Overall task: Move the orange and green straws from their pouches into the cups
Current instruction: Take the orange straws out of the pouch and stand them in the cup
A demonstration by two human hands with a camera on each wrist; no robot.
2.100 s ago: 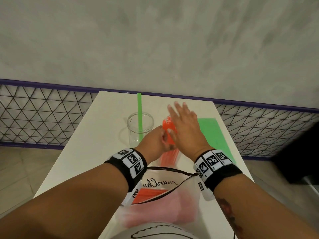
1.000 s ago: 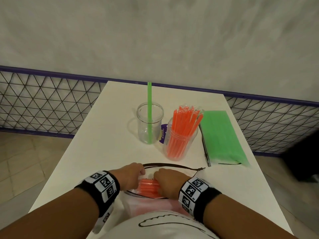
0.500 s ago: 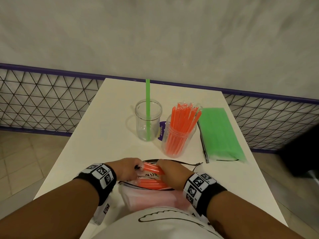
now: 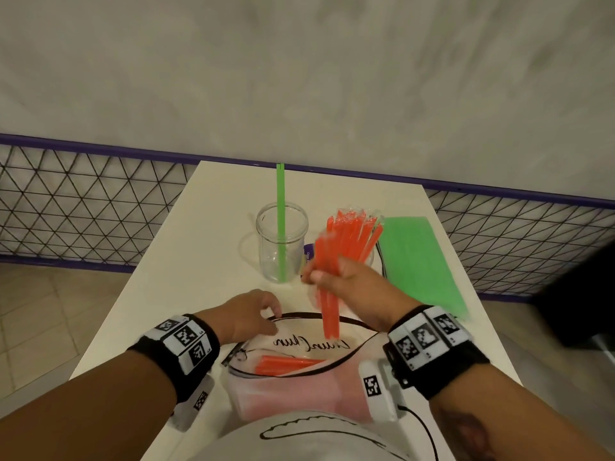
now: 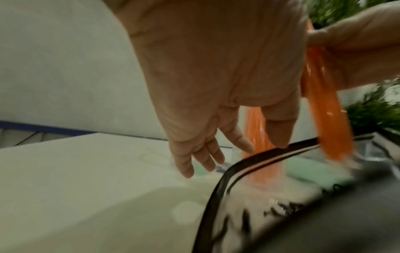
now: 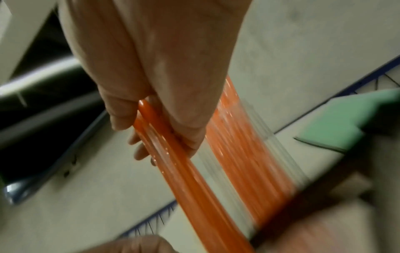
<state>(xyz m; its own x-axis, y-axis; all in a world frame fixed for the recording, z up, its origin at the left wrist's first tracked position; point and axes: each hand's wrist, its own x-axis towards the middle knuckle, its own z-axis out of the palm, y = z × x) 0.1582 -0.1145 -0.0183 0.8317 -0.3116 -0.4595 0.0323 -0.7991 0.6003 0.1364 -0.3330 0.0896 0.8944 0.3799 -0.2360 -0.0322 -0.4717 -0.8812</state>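
Right grip: a bunch (image 4: 327, 304) of wrapped orange straws is pinched by the right hand (image 4: 346, 282) between thumb and curled fingers, near mid-length; in the right wrist view the bunch (image 6: 184, 164) runs out below the fingers (image 6: 121, 118).
Bunch to grip: the lower ends hang free below the hand, over the pouch mouth; the upper ends rise past the knuckles, toward the orange-filled cup behind.
Left grip: the black rim of the pouch (image 4: 299, 371) is touched by the left hand (image 4: 248, 314); the fingertips (image 5: 279, 138) rest on the zip edge, and whether it is pinched cannot be told.
Pouch: it lies at the table's near edge, open, with a few orange straws (image 4: 286, 362) left inside.
Cups: the clear cup (image 4: 282, 242) with one green straw (image 4: 280, 211) stands mid-table; the other cup is mostly hidden behind the right hand and its straws (image 4: 352, 234).
Green pouch: the green pouch (image 4: 419, 264) lies flat along the table's (image 4: 199, 261) right edge, apparently still full.
Risk, slip: the wrappers look slick, so single straws could slide out of a loose pinch and drop on the table.
Risk, snag: the hanging ends could catch the pouch rim and drag it off the near edge if the left hand lets go.
Risk, tip: the cup already looks crowded; a bunch pushed in at a slant could topple it or knock the clear cup just beside it.
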